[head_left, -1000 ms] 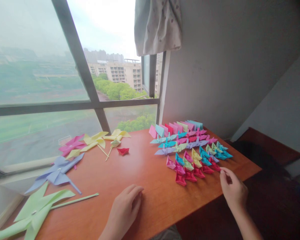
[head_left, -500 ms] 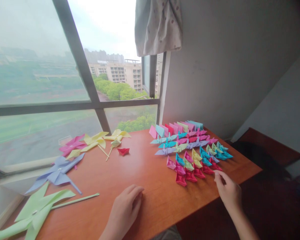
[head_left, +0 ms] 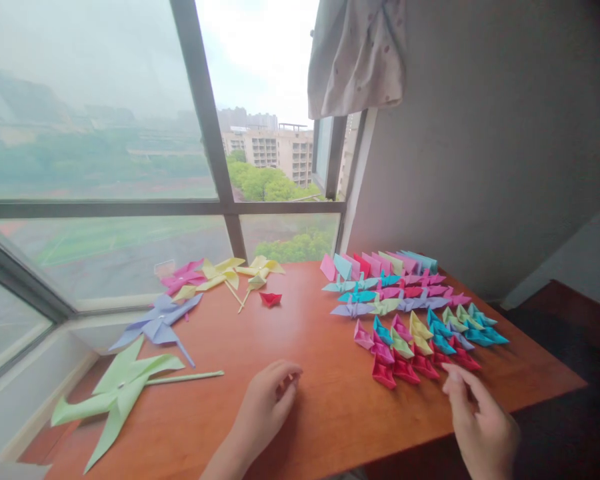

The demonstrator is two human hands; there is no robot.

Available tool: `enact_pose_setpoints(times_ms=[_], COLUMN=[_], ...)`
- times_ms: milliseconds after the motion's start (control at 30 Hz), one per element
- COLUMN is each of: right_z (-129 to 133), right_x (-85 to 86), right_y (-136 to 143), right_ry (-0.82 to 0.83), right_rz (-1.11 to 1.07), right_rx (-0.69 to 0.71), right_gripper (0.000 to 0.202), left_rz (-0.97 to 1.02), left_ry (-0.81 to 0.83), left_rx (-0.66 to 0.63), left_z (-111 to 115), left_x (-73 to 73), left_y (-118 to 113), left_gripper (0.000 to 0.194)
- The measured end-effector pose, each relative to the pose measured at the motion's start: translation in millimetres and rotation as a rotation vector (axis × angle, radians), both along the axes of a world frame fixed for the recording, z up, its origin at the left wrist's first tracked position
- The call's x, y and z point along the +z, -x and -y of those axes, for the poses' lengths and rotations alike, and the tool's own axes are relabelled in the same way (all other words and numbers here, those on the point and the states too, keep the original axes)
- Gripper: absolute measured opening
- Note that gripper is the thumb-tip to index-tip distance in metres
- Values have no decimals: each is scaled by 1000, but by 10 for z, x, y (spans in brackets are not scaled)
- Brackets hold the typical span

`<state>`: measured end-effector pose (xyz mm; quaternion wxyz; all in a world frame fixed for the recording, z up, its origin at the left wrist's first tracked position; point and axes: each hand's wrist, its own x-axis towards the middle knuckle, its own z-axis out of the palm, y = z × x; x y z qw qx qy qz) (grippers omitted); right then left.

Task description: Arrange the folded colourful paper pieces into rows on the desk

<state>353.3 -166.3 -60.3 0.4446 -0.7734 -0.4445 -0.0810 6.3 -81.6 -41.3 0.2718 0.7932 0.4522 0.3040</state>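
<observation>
My left hand (head_left: pixel 270 403) rests on the table's front part, its fingers loosely curled and apart from the thumb, with nothing in it. My right hand (head_left: pixel 480 413) is just in front of the paper boats, index finger stretched toward the front row, thumb close below it; I see nothing between them. Nearest to its fingertips are a red paper boat (head_left: pixel 464 358) and another red boat (head_left: pixel 423 365). Behind these stand blue boats (head_left: pixel 443 340), a yellow boat (head_left: pixel 420 330) and several others in rows. A lone red boat (head_left: pixel 271 299) sits farther back, left of the rows.
Paper cranes (head_left: pixel 353 308) and a row of folded paper pieces (head_left: pixel 375 265) lie behind the boats. Along the window side are a green pinwheel (head_left: pixel 123 387), a purple pinwheel (head_left: pixel 160 323), a pink pinwheel (head_left: pixel 184 277) and yellow pinwheels (head_left: pixel 220 273). The wooden table (head_left: pixel 310 347) ends at the right.
The whole view has turned left, so the scene sits farther right. My right hand has drawn back slightly from the front boats. My left hand stays on the table.
</observation>
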Motion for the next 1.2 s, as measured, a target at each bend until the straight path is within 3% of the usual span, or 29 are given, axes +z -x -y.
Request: enact_pose_setpoints(times_ms=[200, 333, 533, 800, 1000, 1200], right_z=[-210, -359, -435, -446, -458, -458], right_x=[109, 84, 6, -22, -27, -16], right_y=[1056, 1520, 1622, 1596, 1586, 1595], right_ry=[-89, -58, -46, 12, 7, -4], right_rz=[-83, -118, -107, -194, -213, -221], right_rx=[618, 800, 790, 782, 774, 768], right_gripper=[25, 26, 27, 26, 27, 28], left_rz=[-64, -145, -238, -302, -246, -128], left_ry=[-77, -139, -143, -55, -38, -57], left_rx=[206, 364, 436, 462, 448, 332], left_z=[-470, -940, -1409, -1633, -1593, -1272], left_x=[143, 247, 293, 239, 205, 282], left_y=[285, 484, 528, 417, 370, 279], left_gripper=[22, 25, 29, 23, 24, 27])
